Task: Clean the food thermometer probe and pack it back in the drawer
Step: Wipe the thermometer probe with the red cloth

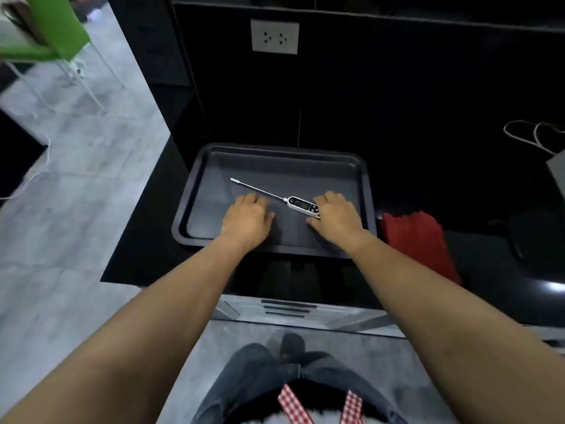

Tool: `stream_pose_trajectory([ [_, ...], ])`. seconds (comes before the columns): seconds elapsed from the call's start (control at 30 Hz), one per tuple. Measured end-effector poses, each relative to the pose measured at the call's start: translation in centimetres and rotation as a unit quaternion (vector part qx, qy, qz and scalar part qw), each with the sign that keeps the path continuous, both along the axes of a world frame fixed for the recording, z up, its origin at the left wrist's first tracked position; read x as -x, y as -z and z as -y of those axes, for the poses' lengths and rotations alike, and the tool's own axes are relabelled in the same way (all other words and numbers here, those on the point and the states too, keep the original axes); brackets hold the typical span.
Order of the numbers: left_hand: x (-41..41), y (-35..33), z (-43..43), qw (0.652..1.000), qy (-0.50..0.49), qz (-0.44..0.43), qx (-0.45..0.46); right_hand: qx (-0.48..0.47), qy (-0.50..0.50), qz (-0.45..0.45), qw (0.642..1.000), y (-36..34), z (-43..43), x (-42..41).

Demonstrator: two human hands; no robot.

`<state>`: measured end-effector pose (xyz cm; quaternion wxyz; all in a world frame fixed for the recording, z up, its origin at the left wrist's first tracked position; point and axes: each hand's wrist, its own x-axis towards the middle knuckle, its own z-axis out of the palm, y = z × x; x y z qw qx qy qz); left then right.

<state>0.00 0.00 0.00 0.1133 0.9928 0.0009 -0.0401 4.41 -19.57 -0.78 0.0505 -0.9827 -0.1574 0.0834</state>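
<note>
A white food thermometer lies flat in a dark baking tray on the black counter. Its thin metal probe points to the far left and ends in a white tip. My left hand rests palm down on the tray floor, just in front of the probe, holding nothing. My right hand also rests palm down, with its thumb side touching and covering the near right end of the thermometer's body. A red cloth lies on the counter to the right of the tray.
Below the counter's front edge is a grey metal front with dark slots. A wall socket sits on the black back wall. A dark rounded object and a bag with string handles are at the far right. A green chair stands on the floor to the left.
</note>
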Motion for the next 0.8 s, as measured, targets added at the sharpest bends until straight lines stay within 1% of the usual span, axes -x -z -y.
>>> stream_pose_trajectory([
  [0.1,-0.8,0.6,0.4,0.996,-0.053,-0.01,0.072,-0.004,-0.001,0.031,1.0,0.4,-0.2,-0.3],
  [0.17,-1.0,0.5,0.8,0.987,-0.09,-0.017,0.131,-0.009,-0.003,0.033,0.999,0.7,-0.3,-0.2],
  [0.27,-1.7,0.1,1.1,0.964,-0.154,-0.05,0.212,-0.039,0.001,0.046,0.998,0.8,-0.2,-0.2],
  [0.33,-2.2,0.1,1.3,0.936,-0.204,-0.084,0.275,-0.062,0.001,0.044,0.997,0.9,0.0,-0.1],
  [0.37,-2.6,0.2,1.4,0.907,-0.232,-0.098,0.337,-0.073,0.003,0.043,0.996,0.8,0.2,0.0],
  [0.4,-3.0,0.3,1.7,0.864,-0.262,-0.111,0.416,-0.086,0.006,0.042,0.995,0.6,0.3,0.0],
  [0.47,-3.4,0.1,2.3,0.757,-0.306,-0.143,0.559,-0.103,0.012,0.033,0.994,0.2,0.6,0.2],
  [0.5,-3.5,-0.2,2.6,0.708,-0.323,-0.151,0.609,-0.11,0.011,0.032,0.993,0.0,0.8,0.4],
  [0.53,-3.7,-0.4,2.8,0.67,-0.335,-0.149,0.646,-0.119,0.011,0.035,0.992,-0.1,1.0,0.6],
  [0.57,-3.9,-0.6,3.0,0.646,-0.342,-0.14,0.669,-0.129,0.014,0.041,0.991,-0.2,1.3,0.9],
  [0.6,-4.1,-0.7,3.1,0.634,-0.345,-0.129,0.68,-0.14,0.019,0.052,0.989,-0.4,1.5,1.4],
  [0.7,-4.4,-1.2,3.7,0.617,-0.349,-0.113,0.696,-0.169,0.039,0.083,0.981,-0.5,2.2,2.4],
  [0.8,-4.3,-2.1,5.1,0.583,-0.343,-0.132,0.725,-0.17,0.062,0.093,0.979,-0.8,3.2,3.3],
])
